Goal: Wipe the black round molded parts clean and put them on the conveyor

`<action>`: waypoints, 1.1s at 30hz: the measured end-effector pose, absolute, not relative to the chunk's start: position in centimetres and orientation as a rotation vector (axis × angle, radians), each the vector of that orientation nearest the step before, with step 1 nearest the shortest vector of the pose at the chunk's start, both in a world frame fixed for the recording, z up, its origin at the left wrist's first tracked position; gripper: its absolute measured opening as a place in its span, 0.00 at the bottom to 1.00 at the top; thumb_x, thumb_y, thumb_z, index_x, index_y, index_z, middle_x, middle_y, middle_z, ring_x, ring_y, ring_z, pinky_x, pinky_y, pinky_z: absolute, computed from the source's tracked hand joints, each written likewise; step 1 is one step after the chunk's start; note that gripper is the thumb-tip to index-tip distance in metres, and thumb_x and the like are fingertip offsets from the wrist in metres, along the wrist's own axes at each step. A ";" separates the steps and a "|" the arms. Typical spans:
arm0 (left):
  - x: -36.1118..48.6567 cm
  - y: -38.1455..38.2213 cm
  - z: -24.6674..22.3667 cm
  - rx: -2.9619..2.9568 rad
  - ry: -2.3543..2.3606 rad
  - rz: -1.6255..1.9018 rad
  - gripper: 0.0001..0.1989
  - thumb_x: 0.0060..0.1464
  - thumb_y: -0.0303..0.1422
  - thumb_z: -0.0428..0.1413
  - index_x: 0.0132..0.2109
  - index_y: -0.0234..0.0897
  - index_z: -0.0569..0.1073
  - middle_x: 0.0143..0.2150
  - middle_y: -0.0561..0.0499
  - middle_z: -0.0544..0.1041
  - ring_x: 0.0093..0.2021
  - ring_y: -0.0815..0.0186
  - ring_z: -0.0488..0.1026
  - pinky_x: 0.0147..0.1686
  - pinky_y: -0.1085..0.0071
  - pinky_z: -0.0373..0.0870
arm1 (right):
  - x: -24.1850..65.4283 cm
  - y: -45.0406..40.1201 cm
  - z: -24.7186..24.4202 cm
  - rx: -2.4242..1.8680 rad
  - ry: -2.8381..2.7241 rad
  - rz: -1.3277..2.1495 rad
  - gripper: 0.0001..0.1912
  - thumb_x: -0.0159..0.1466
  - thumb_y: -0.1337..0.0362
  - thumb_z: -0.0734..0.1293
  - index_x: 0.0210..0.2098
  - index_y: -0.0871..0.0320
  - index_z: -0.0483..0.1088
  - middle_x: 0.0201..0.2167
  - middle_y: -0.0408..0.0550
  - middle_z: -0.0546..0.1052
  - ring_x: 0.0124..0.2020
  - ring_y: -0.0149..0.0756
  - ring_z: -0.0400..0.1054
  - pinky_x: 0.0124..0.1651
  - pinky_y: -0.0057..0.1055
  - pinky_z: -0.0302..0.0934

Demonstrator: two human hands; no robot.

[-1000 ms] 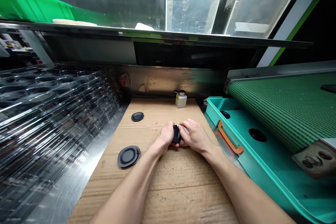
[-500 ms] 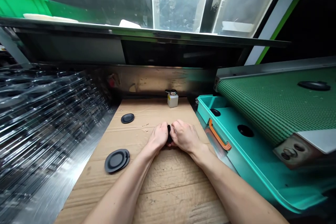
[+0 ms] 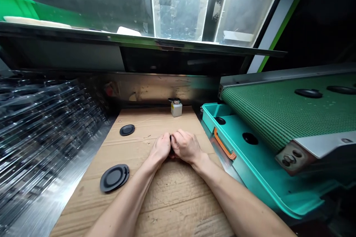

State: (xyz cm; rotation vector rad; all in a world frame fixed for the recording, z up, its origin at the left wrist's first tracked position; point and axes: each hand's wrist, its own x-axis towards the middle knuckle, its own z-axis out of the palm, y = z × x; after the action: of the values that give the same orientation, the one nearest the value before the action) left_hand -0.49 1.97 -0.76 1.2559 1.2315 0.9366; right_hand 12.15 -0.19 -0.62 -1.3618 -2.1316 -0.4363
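Note:
Over the brown cardboard (image 3: pixel 178 207), my left hand (image 3: pixel 162 147) and my right hand (image 3: pixel 185 144) meet, fingers curled inward. Both are closed on a small black part (image 3: pixel 171 149); only a dark sliver of it shows between them, so its full shape is hidden. To the left lie a single black round disc (image 3: pixel 127 130) and, nearer me, overlapping black discs (image 3: pixel 114 178). A small whitish bottle (image 3: pixel 176 108) with a metal top stands upright at the cardboard's far edge, beyond my hands.
On the right, a green conveyor belt (image 3: pixel 264 107) carries black discs (image 3: pixel 308 93) above a teal bin (image 3: pixel 274 172) with an orange handle (image 3: pixel 224 144). Inside the bin lie black discs (image 3: pixel 250 138). Clear plastic trays (image 3: pixel 41 118) are piled at left. A metal wall closes the back.
My view has shifted, moving the scene leftward. A belt disc has come closer to the bin, and another has entered at right. Less of the black part shows between my hands, which stay together.

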 end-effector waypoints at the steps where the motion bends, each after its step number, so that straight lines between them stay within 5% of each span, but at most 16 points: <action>1: -0.5 2.0 -0.8 1.268 1.241 0.922 0.20 0.58 0.37 0.43 0.22 0.39 0.68 0.17 0.47 0.73 0.16 0.62 0.69 0.16 0.70 0.63 | 12.2 -0.2 -0.6 -1.366 -2.129 -0.437 0.12 0.68 0.64 0.55 0.31 0.57 0.66 0.30 0.46 0.71 0.31 0.31 0.63 0.34 0.29 0.50; 13: -0.2 1.4 -0.4 1.291 1.214 0.930 0.19 0.57 0.36 0.42 0.22 0.38 0.68 0.17 0.46 0.72 0.15 0.62 0.69 0.14 0.69 0.64 | 12.1 -0.8 0.0 -1.471 -2.108 -0.353 0.12 0.67 0.62 0.56 0.31 0.56 0.67 0.31 0.44 0.73 0.30 0.31 0.65 0.32 0.29 0.49; 19: -2.7 2.5 0.8 0.542 0.865 0.912 0.16 0.57 0.35 0.41 0.34 0.29 0.70 0.24 0.42 0.73 0.19 0.65 0.69 0.11 0.77 0.60 | 13.3 -1.4 1.2 -1.596 -1.929 -0.161 0.12 0.67 0.61 0.56 0.37 0.55 0.71 0.35 0.45 0.75 0.35 0.32 0.68 0.34 0.28 0.52; 25: -5.4 3.5 1.3 0.058 0.562 0.876 0.15 0.60 0.32 0.40 0.46 0.26 0.65 0.38 0.36 0.72 0.32 0.64 0.74 0.19 0.78 0.71 | 14.9 -0.5 1.0 -2.006 -1.955 -0.099 0.19 0.67 0.56 0.55 0.29 0.56 0.73 0.32 0.51 0.76 0.35 0.39 0.69 0.36 0.32 0.53; 33: -5.3 3.9 0.6 0.018 0.540 0.939 0.17 0.62 0.34 0.39 0.49 0.26 0.64 0.38 0.37 0.70 0.33 0.62 0.73 0.19 0.76 0.72 | 12.7 -2.3 1.7 -1.557 -2.256 -0.010 0.19 0.62 0.45 0.61 0.39 0.50 0.74 0.36 0.46 0.75 0.42 0.39 0.66 0.46 0.35 0.53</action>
State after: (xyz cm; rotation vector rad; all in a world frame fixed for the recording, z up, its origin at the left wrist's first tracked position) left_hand -5.33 3.89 0.64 0.0184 0.5396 0.9392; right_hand 12.72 -2.32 1.67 -1.5571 -2.2556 -0.0096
